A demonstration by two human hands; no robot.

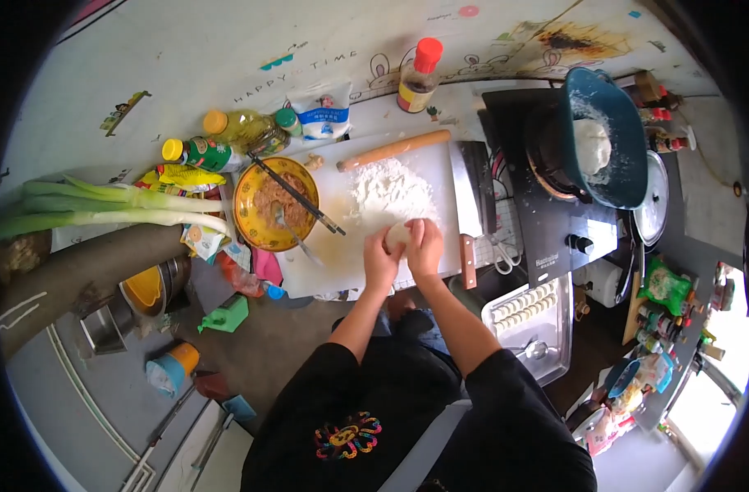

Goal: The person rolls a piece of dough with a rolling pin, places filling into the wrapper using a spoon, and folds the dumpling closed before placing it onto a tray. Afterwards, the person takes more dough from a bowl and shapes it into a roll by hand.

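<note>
A pale lump of dough [397, 237] is cupped between my two hands, above the near edge of the white board [333, 275]. My left hand [380, 258] curls round its left side. On the other side, the fingers of my right hand [424, 248] press against it. Just beyond my hands lies a heap of white flour [391, 190]. A wooden rolling pin [395, 150] rests at the board's far side. To the left stands a yellow bowl [245, 215] of minced filling [281, 201], with dark chopsticks [296, 193] across it and a spoon in it.
A cleaver [468, 189] lies right of the board, its wooden handle [468, 261] toward me. A blue basin [629, 164] with dough sits over the stove. Rows of dumplings fill part of a metal tray [565, 328]. Bottles and leeks [120, 217] are at left.
</note>
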